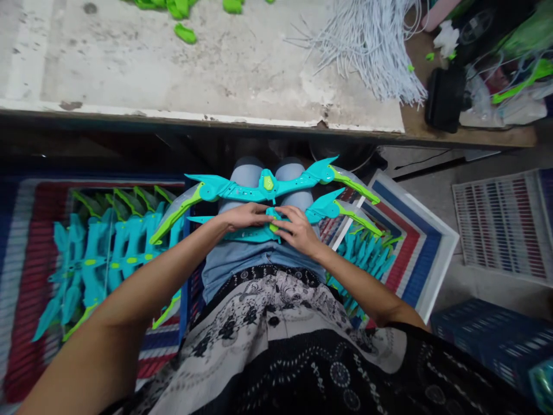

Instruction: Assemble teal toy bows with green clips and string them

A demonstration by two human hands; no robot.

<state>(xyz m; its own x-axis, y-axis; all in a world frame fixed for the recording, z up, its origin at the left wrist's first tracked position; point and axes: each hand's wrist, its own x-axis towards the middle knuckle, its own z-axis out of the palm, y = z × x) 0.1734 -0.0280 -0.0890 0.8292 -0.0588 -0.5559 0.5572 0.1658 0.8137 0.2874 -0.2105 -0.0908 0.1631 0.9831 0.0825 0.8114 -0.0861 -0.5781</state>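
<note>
Two teal toy bows with green limb tips lie across my lap. The far bow (242,189) rests untouched on my knees. On the near bow (328,208) both hands meet at its middle: my left hand (242,218) covers the grip from the left, and my right hand (298,230) pinches a small green piece at the centre. A sack on my left holds a stack of finished bows (108,253). More teal bows (367,253) sit in a striped sack on my right.
A worn white workbench (173,63) stands ahead, with green plastic pieces (185,33) and a bundle of white cords (371,46) on it. A black object (444,98) sits at its right end. Striped woven sacks (496,225) lie on the floor to the right.
</note>
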